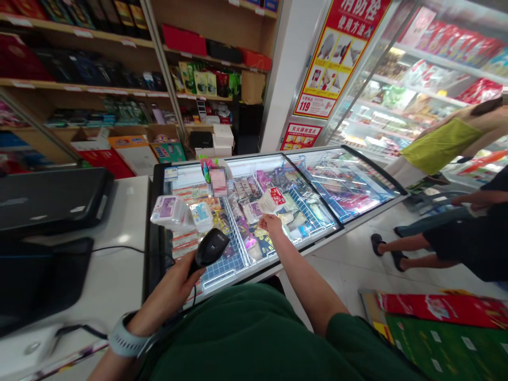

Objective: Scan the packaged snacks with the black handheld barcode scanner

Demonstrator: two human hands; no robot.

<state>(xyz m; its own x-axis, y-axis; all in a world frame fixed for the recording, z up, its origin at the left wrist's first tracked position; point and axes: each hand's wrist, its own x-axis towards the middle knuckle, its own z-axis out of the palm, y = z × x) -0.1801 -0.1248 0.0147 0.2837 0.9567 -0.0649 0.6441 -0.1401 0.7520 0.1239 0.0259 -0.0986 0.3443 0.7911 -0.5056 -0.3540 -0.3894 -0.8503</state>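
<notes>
A black handheld barcode scanner (213, 247) is gripped in my left hand (178, 280), its head tilted toward the right over the glass-topped freezer (238, 269). My right hand (272, 224) is closed, with curled fingers at the edge of a clear plastic pack with a purple label (253, 210). Just beyond it is another clear pack with a red label (273, 198). To the left, on the glass, lie a clear box with a purple label (167, 207) and a box with a blue label (201, 216). A colourful package (207, 168) sits behind them.
At the left, a white counter (123, 222) holds a black machine (55, 198). Stocked shelves (91, 84) stand behind. Several people's legs (413, 251) show at the right, near a lit display fridge (428, 79). Red and green boxes (440, 333) lie at the lower right.
</notes>
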